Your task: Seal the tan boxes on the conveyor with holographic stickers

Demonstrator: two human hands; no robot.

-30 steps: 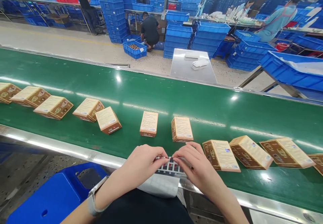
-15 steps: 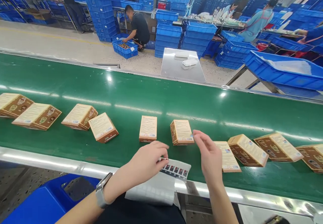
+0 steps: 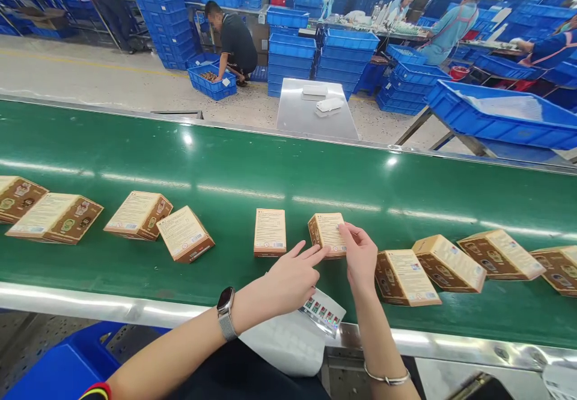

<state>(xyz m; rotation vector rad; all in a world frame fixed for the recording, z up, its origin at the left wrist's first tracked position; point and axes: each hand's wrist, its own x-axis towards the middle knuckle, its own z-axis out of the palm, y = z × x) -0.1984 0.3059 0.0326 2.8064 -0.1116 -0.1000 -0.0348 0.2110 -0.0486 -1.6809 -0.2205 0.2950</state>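
A cream and brown box [image 3: 328,227] lies on the green conveyor belt [image 3: 234,178] in front of me. My left hand [image 3: 293,277] reaches over with its fingers spread, fingertips at the box's lower left edge. Under that hand is a sheet of small shiny stickers [image 3: 325,313], with its white backing [image 3: 288,346] hanging over the belt's near edge. My right hand [image 3: 360,253] pinches at the box's right side; what is between thumb and forefinger is too small to make out. Another box [image 3: 270,232] lies just left.
More boxes lie at the left [image 3: 184,233] and right [image 3: 408,277] of the belt. Beyond its far rail are a metal table [image 3: 315,115], stacked blue crates [image 3: 292,57], and a crouching person [image 3: 237,42] at a crate. A phone [image 3: 482,388] lies at the lower right.
My left hand has moved to the box's lower edge and spread its fingers. My right hand has come onto the box's right side. The view has shifted slightly.
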